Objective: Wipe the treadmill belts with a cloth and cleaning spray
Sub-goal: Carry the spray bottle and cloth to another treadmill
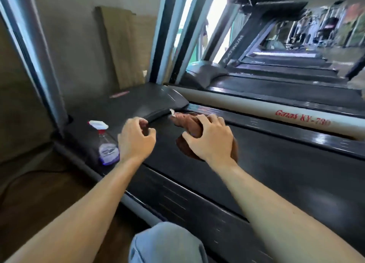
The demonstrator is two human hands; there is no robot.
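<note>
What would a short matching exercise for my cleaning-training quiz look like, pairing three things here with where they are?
Things:
1. cloth
2. spray bottle
3. left hand

Places:
A. standing on the treadmill's near side rail
B. above the belt, holding nothing
C. on the belt under the right hand

Pairs: 1-C, 2-A, 3-B
</note>
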